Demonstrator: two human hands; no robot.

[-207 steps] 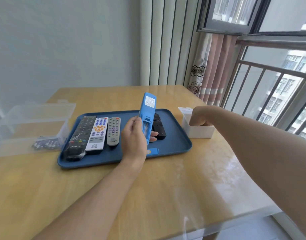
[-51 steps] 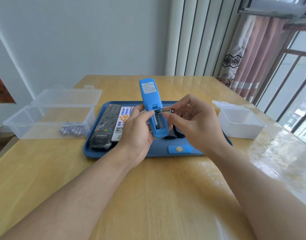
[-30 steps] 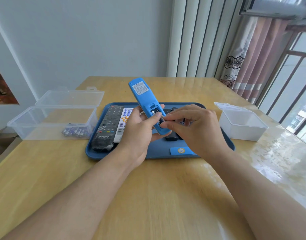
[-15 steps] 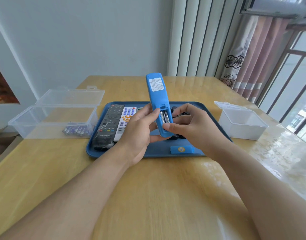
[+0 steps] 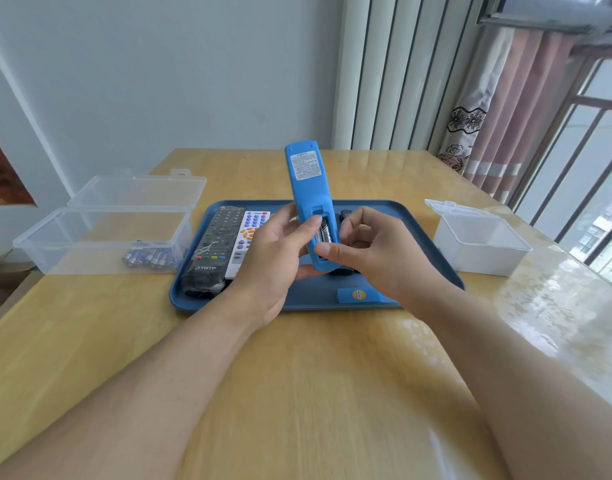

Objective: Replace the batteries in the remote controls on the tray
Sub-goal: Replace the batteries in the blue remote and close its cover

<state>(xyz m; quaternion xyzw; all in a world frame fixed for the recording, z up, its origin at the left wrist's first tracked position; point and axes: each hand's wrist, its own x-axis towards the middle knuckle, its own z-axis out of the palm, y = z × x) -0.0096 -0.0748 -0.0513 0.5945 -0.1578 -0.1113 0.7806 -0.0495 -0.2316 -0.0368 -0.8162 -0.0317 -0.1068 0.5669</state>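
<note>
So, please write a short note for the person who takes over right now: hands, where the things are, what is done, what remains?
Left hand grips the blue remote, held upright, back side toward the camera.
Right hand touches the remote's lower end with its thumb, beside the open compartment.
Two batteries sit in the compartment.
Its blue cover lies on the tray, front edge.
Black remote and white remote lie on the tray's left.
Spare batteries are in the clear box at left.
Left: clip the cover on, then the other remotes.

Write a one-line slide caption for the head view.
Left hand holds the blue remote, batteries seated, right hand at its side, cover on tray.
</note>
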